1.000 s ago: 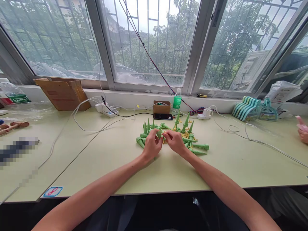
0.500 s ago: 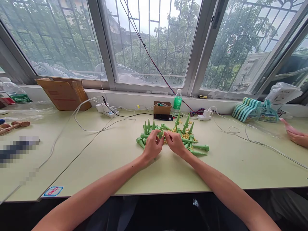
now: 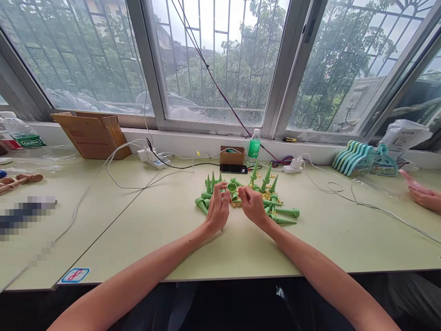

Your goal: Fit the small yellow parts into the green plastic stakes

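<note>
At the pile's near side, my left hand (image 3: 218, 208) is closed at its fingertips on a green plastic watering spike (image 3: 232, 187), whose round open end faces up towards me. My right hand (image 3: 253, 203) is just to the right of it, thumb and fingertips pinched together; whatever they hold is too small to make out. Several green spikes lie around both hands, among them one with a ribbed collar (image 3: 288, 212) on the right. Others stand point up, such as a tall spike (image 3: 266, 177) behind my right hand. Small yellow pieces (image 3: 275, 199) are scattered among them.
A phone (image 3: 234, 168), a small cardboard box (image 3: 232, 155) and a green-labelled bottle (image 3: 254, 146) stand behind the pile. Cables (image 3: 151, 181) run across the table. Teal hangers (image 3: 353, 158) are at the right, near another person's hand (image 3: 425, 197). A large carton (image 3: 91, 135) stands left.
My left hand has turned and its fingers have straightened somewhat, tipping the spike's open end towards me. My right hand has shifted slightly right, away from the spike.
</note>
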`<action>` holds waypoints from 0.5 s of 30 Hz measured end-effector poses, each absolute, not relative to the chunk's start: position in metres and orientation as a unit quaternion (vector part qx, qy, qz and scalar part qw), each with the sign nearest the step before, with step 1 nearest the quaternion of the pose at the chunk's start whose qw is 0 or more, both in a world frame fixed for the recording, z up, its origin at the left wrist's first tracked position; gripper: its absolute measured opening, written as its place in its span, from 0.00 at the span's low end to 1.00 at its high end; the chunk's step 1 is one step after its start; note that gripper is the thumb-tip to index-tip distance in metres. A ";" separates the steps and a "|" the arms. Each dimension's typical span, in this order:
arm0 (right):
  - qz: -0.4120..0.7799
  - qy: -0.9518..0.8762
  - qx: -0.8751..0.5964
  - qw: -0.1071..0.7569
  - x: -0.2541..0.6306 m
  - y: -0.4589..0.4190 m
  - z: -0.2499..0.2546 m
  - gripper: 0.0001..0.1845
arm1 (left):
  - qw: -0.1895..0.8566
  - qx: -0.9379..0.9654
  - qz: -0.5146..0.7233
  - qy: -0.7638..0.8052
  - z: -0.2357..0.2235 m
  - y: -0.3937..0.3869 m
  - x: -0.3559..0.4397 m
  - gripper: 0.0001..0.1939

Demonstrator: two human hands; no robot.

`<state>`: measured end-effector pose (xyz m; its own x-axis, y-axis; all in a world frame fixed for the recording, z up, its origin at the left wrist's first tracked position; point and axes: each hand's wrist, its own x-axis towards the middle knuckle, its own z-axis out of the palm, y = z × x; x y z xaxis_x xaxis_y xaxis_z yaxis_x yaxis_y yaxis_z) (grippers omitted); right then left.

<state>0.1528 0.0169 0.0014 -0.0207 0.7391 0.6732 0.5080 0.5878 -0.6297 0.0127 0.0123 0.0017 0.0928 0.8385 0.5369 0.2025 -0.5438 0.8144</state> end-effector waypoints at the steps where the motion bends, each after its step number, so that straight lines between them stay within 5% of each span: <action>1: 0.108 -0.705 -0.440 0.545 0.153 0.016 0.002 0.21 | 0.298 0.672 0.554 0.392 0.002 0.012 0.012 0.15; 15: 0.170 -0.736 -0.398 0.521 0.152 0.017 0.001 0.15 | 0.415 0.612 0.537 0.405 0.004 0.020 0.011 0.22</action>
